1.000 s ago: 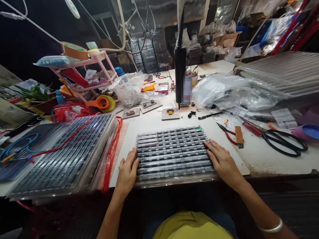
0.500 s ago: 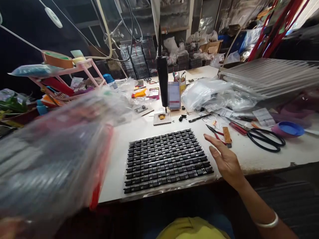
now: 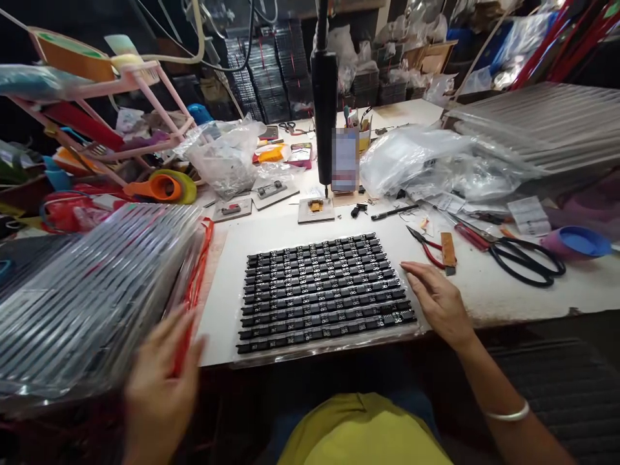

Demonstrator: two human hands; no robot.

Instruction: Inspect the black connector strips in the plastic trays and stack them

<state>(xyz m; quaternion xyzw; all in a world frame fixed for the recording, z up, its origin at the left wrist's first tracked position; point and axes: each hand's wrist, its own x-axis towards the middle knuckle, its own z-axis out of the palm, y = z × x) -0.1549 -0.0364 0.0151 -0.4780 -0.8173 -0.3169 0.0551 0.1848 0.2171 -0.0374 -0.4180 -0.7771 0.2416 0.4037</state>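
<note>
Left hand (image 3: 157,387) is blurry but looks open, fingers spread, right by the near edge of the clear tray stack (image 3: 92,290). Right hand (image 3: 436,300) lies flat and open, touching the right edge of the chip tray (image 3: 324,290) mid-bench. Pliers (image 3: 429,245) and scissors (image 3: 526,261) sit further back, screwdriver (image 3: 324,97) hanging behind.

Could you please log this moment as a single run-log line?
left hand: blurred, by clear tray stack | right hand: open, at edge of black parts tray | scissors: on table
</note>
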